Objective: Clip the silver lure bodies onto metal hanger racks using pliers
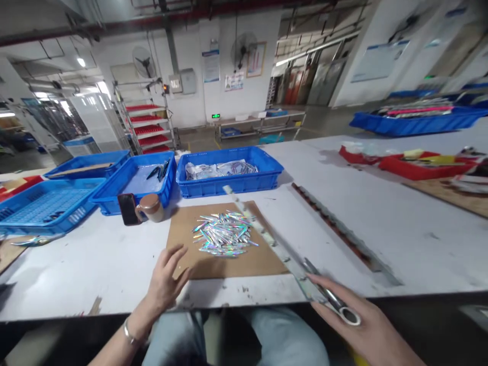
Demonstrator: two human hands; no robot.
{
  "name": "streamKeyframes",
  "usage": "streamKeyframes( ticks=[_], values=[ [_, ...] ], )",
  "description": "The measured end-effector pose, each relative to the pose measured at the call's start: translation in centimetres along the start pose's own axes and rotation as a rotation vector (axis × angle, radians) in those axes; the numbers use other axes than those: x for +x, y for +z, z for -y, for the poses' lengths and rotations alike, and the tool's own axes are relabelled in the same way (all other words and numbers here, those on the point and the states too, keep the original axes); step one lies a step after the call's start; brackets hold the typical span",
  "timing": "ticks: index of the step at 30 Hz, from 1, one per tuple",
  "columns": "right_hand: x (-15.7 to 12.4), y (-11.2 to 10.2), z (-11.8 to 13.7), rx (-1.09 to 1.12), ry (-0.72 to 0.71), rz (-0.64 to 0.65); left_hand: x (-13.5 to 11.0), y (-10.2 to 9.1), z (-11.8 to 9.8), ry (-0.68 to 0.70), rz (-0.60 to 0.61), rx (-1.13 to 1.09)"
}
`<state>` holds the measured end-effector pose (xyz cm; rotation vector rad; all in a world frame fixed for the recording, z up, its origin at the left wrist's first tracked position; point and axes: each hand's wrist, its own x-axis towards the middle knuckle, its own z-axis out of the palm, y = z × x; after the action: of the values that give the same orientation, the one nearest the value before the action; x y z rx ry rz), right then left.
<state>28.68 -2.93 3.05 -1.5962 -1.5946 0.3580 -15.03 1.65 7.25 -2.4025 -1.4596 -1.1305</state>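
My left hand [168, 277] is open and empty, its fingers spread over the near left corner of a cardboard sheet [263, 259]. On the sheet lies a heap of small, shiny, pointed silver pieces [224, 234] with a rainbow sheen. My right hand [354, 310] is closed at the table's front edge around a dark metal tool with a ring end [331, 297]. The near end of a long pale strip with small lumps along it [269, 238] is also between its fingers. This strip slants away over the sheet's right side.
A second long strip [335, 223] lies to the right. Behind the sheet stand blue trays [229, 185] [133, 175], a mug [151, 208] and a phone [128, 209]. Red trays [423, 170] and a large blue tray [415, 124] are at the right.
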Motion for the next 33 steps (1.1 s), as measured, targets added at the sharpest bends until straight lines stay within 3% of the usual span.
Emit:
streamKeyframes(
  ticks=[2,5,7,9,13,16,19,23,26,33],
  values=[
    [-0.8,0.0,1.9,-0.226,-0.422,0.104,1.6,-0.6,-1.4,0.181,0.025,0.116],
    [-1.2,0.1,3.8,-0.503,-0.942,0.114,2.7,0.0,-3.5,0.431,0.233,0.203],
    [-0.9,0.0,4.3,-0.558,-1.121,0.079,2.4,1.4,-4.5,0.523,0.408,0.208],
    [-0.5,-0.3,4.3,-0.564,-1.170,0.065,1.5,3.0,-5.1,0.531,0.563,0.195],
    [0.0,-1.5,2.5,-0.560,-0.943,-0.013,-0.3,5.0,-5.4,0.390,0.699,0.172],
    [-1.0,-1.7,0.8,-0.464,-0.613,-0.258,-0.7,5.9,-5.0,0.300,0.714,0.226],
    [-3.1,-0.2,-0.3,-0.297,-0.361,-0.434,-0.7,6.8,-4.4,0.273,0.723,0.275],
    [-5.5,2.6,-0.8,-0.253,-0.306,-0.429,-0.9,7.3,-4.1,0.298,0.692,0.273],
    [-6.1,3.5,-1.1,-0.242,-0.308,-0.413,-1.1,7.2,-3.9,0.343,0.682,0.265],
    [-5.6,1.3,-0.2,-0.272,-0.297,-0.357,-1.2,8.6,-5.2,0.277,0.716,0.261]
  ],
)
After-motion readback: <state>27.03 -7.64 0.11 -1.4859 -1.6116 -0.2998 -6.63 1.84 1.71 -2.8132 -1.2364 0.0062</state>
